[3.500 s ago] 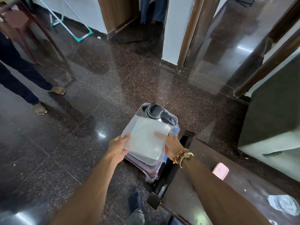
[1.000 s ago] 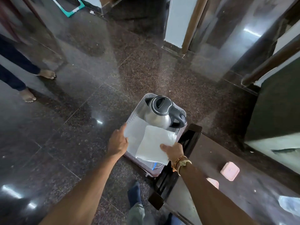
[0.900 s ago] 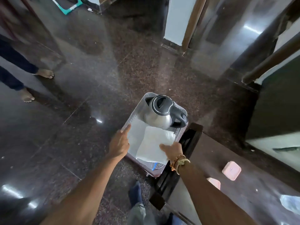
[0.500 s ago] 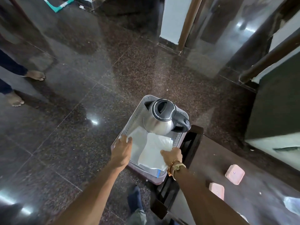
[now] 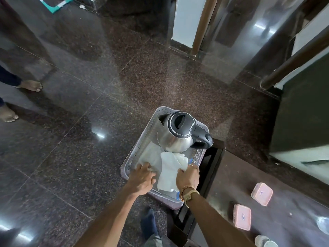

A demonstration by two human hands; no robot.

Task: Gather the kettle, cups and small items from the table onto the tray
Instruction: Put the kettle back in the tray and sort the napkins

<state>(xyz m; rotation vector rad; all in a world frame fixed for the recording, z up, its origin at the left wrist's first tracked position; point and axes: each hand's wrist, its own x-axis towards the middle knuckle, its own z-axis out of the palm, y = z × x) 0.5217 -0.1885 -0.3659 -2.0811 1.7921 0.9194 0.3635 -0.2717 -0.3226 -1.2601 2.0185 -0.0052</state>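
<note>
A perforated grey tray (image 5: pixel 140 147) rests over the dark table's left end. A steel kettle (image 5: pixel 178 134) with a black lid and handle stands upright at the tray's far end. White napkins (image 5: pixel 169 170) lie flat in the near half. My left hand (image 5: pixel 142 177) presses down on the left napkin, fingers spread. My right hand (image 5: pixel 187 177), with a gold bracelet at the wrist, pinches the right napkin's edge. Two pink lidded boxes (image 5: pixel 261 194) (image 5: pixel 242 216) lie on the table to the right. No cups are visible on the tray.
The dark table (image 5: pixel 231 175) runs to the lower right, with clear plastic items (image 5: pixel 324 224) at its right edge. Polished granite floor (image 5: pixel 89 122) spreads left and ahead. A person's bare feet (image 5: pixel 30 85) stand at far left. A dark cabinet (image 5: pixel 302 113) rises at right.
The napkins, held up above the tray 3.5 s ago, have come down into the tray in front of the kettle. Both hands lowered with them and now rest on them.
</note>
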